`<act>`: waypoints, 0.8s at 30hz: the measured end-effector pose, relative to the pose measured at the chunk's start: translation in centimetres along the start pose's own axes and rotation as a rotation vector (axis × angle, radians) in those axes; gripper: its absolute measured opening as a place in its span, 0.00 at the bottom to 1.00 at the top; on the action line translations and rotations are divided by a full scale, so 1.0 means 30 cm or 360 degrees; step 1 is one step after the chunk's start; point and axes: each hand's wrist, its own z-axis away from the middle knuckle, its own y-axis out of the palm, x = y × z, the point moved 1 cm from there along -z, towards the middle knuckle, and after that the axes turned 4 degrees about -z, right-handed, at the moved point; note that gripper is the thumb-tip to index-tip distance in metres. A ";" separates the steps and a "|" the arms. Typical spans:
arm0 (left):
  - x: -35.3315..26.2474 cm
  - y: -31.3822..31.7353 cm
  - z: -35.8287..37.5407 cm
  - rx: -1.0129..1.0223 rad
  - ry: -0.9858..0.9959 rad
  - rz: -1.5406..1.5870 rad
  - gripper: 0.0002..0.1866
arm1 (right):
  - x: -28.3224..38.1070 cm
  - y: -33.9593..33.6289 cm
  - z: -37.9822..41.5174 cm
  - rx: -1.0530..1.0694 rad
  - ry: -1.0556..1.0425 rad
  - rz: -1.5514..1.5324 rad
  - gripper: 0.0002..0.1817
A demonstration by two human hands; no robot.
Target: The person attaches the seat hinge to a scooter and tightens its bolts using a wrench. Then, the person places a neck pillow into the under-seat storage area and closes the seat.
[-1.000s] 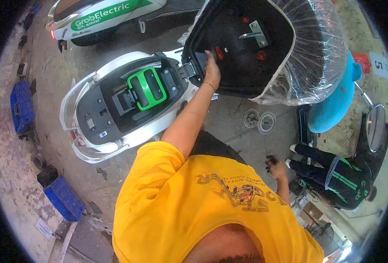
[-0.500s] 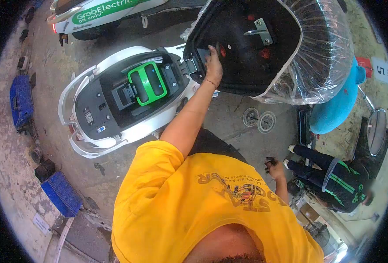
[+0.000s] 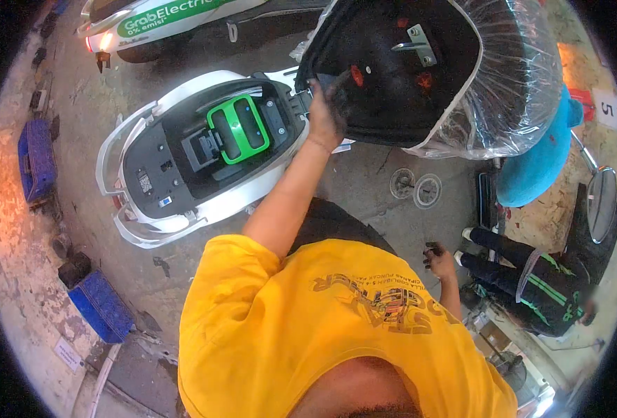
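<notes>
My left hand (image 3: 327, 117) is at the hinge-side edge of a raised scooter seat (image 3: 385, 104). Its fingers look spread, with dark smudges on them that partly blend into the seat's black underside. Below the seat lies the open storage compartment of a white scooter (image 3: 221, 209). A green battery handle (image 3: 237, 130) stands up inside it, with a black connector piece (image 3: 200, 151) beside it. My right hand (image 3: 437, 258) hangs low on the right, blackened at the fingers, which are apart and hold nothing.
Clear plastic wraps the seat's outer side (image 3: 511, 90). Another scooter (image 3: 176, 21) stands at the top. Blue bins (image 3: 99, 306) line the left wall. A person in dark clothes (image 3: 538, 285) is at the right, near a mirror (image 3: 601, 202). Two round pieces (image 3: 427, 191) lie on the floor.
My left hand has turned and shifted slightly left and down along the seat's edge, showing more of its darkened side. The other scooter's rear indicator is now lit orange.
</notes>
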 end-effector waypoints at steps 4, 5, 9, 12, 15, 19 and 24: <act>-0.078 0.076 0.166 -0.0153 -0.0190 0.0230 0.42 | -0.051 0.018 -0.012 0.0010 0.0047 -0.0094 0.18; -0.096 0.113 0.206 -0.0165 -0.0207 0.0233 0.43 | -0.063 0.029 -0.012 0.0044 0.0050 -0.0114 0.16; -0.102 0.134 0.304 -0.0036 -0.0290 0.0322 0.40 | -0.017 0.068 0.011 0.0081 0.0156 0.0042 0.14; -0.035 0.041 0.322 0.0050 -0.0393 0.0070 0.31 | -0.104 0.083 -0.008 0.0116 0.0100 -0.0149 0.15; 0.063 -0.013 0.326 0.0258 -0.0371 -0.2182 0.22 | -0.125 0.100 0.007 0.0035 0.0115 -0.0037 0.14; 0.348 -0.104 0.338 0.0843 0.0121 -0.2671 0.14 | -0.132 0.127 0.046 0.0039 0.0169 -0.0183 0.14; 0.493 0.031 0.342 0.1936 -0.0022 -0.3533 0.12 | -0.140 0.129 0.088 -0.0018 0.0213 -0.0257 0.16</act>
